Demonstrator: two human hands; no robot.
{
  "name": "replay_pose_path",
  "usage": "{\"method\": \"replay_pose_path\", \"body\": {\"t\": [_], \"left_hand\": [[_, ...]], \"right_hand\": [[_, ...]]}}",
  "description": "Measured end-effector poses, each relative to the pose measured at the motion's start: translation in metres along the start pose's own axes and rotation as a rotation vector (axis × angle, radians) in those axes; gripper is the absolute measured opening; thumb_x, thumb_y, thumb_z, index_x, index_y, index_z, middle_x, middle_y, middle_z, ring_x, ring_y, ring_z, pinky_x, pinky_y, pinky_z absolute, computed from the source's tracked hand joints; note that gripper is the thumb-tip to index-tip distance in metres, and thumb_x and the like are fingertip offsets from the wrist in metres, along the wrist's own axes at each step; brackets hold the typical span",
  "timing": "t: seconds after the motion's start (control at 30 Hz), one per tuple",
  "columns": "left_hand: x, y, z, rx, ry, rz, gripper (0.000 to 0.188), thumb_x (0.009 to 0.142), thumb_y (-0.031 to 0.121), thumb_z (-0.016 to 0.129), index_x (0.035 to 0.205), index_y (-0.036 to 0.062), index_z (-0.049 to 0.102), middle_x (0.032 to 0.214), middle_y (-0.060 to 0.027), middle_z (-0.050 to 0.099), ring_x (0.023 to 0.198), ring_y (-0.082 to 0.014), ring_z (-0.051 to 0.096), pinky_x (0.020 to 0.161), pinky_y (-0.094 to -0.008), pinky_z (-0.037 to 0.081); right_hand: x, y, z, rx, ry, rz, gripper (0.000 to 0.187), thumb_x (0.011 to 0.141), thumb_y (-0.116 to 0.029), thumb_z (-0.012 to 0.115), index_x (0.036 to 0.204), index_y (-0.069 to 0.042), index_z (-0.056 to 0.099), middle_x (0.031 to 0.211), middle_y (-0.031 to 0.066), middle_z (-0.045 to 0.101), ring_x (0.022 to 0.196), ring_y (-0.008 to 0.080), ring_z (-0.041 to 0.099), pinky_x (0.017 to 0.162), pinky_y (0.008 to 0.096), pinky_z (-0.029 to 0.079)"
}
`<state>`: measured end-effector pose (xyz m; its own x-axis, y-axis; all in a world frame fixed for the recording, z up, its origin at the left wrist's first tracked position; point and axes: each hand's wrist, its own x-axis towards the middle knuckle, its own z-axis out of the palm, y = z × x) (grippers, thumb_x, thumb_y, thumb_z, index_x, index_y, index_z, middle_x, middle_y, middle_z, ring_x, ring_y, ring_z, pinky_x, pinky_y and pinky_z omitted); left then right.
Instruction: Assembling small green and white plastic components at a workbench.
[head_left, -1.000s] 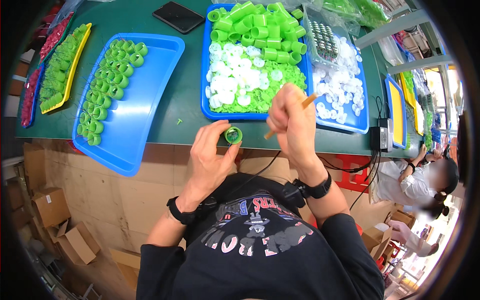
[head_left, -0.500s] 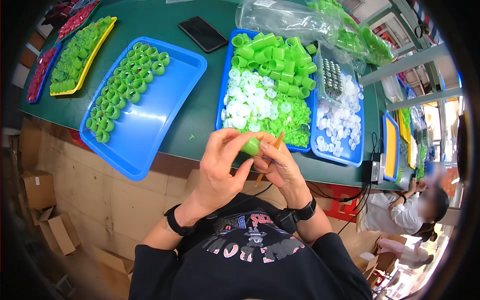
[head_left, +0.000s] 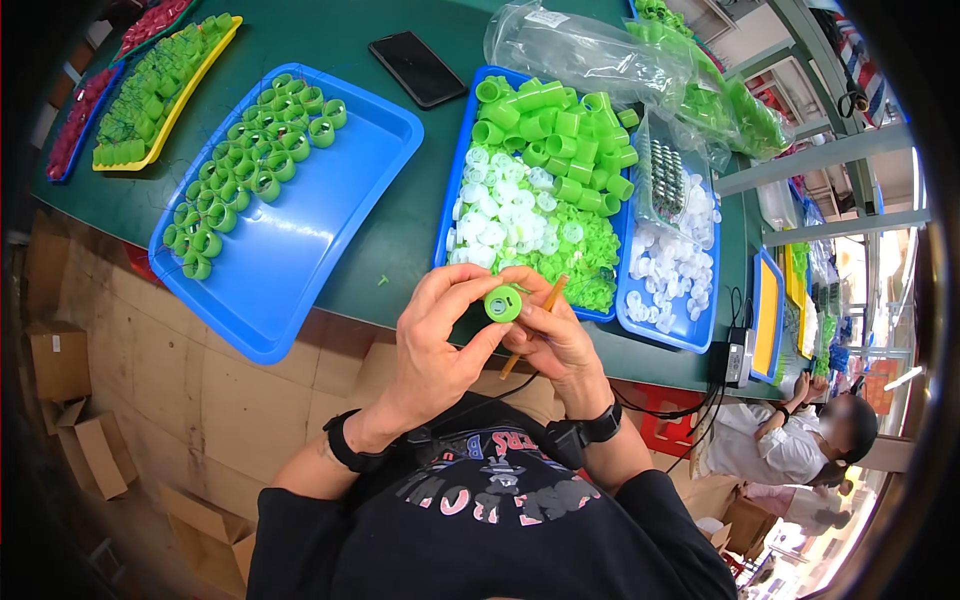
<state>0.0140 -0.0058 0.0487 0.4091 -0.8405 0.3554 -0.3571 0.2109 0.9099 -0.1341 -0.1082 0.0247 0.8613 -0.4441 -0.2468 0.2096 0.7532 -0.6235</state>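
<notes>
Between the thumb and fingers of my left hand [head_left: 438, 325] is a small green plastic cylinder [head_left: 502, 305], its round end with slots turned up. My right hand [head_left: 562, 348] is closed around a thin wooden stick [head_left: 511, 364], which slants across its fingers, and its fingertips meet the cylinder's right side. Just beyond my hands lies a blue tray [head_left: 447, 190] with green tubes [head_left: 560, 125], white translucent discs [head_left: 500, 205] and small green plastic parts [head_left: 585, 245].
A blue tray [head_left: 325, 215] at left carries rows of green cylinders [head_left: 240, 170] with thin wires. A black phone [head_left: 418, 68] lies at the back. A smaller blue tray [head_left: 690, 330] with white pieces and a clear box of metal parts [head_left: 668, 175] stands right. Someone in white [head_left: 775, 440] sits farther right.
The green cylinder has tilted from side-on to end-up, so its slotted round face shows. The thin wire seen by my right hand earlier is no longer distinct. My right hand keeps the stick.
</notes>
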Motion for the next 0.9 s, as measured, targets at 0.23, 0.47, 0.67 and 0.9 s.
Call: {"method": "replay_pose_path", "body": {"t": [0.23, 0.47, 0.67, 0.9], "left_hand": [[0.0011, -0.0033, 0.001, -0.015, 0.011, -0.015, 0.036, 0.072, -0.001, 0.073, 0.106, -0.0013, 0.063, 0.103, -0.0156, 0.065, 0.095, -0.0274, 0.065, 0.083, -0.0343, 0.05], [0.0013, -0.0025, 0.0021, -0.034, 0.001, -0.046, 0.035, 0.071, -0.001, 0.073, 0.105, -0.0018, 0.062, 0.102, -0.0156, 0.065, 0.093, -0.0277, 0.065, 0.082, -0.0342, 0.05], [-0.0014, -0.0011, 0.0017, -0.041, 0.002, -0.059, 0.035, 0.071, -0.002, 0.072, 0.105, -0.0016, 0.062, 0.101, -0.0153, 0.064, 0.093, -0.0275, 0.065, 0.081, -0.0342, 0.05], [-0.005, -0.0039, -0.0022, -0.144, -0.051, -0.152, 0.035, 0.075, -0.003, 0.071, 0.109, -0.0027, 0.061, 0.106, -0.0135, 0.064, 0.096, -0.0201, 0.064, 0.085, -0.0307, 0.051]], "right_hand": [[0.0005, 0.0011, 0.0021, 0.011, 0.035, -0.006, 0.034, 0.092, -0.019, 0.061, 0.121, -0.005, 0.051, 0.089, 0.0013, 0.055, 0.063, 0.0049, 0.043, 0.045, 0.0161, 0.024], [-0.001, 0.0001, 0.0026, 0.014, 0.084, -0.005, 0.032, 0.092, -0.02, 0.061, 0.119, -0.005, 0.052, 0.087, 0.0012, 0.056, 0.06, 0.0048, 0.041, 0.045, 0.0164, 0.025], [-0.0007, 0.003, 0.0031, 0.029, 0.076, -0.003, 0.029, 0.093, -0.018, 0.06, 0.118, -0.006, 0.053, 0.087, -0.0004, 0.057, 0.059, 0.004, 0.041, 0.046, 0.0165, 0.026], [-0.0003, 0.005, 0.0094, 0.033, 0.129, 0.007, 0.027, 0.092, -0.016, 0.062, 0.116, -0.006, 0.053, 0.087, -0.0008, 0.058, 0.059, 0.0032, 0.042, 0.045, 0.0165, 0.027]]}}
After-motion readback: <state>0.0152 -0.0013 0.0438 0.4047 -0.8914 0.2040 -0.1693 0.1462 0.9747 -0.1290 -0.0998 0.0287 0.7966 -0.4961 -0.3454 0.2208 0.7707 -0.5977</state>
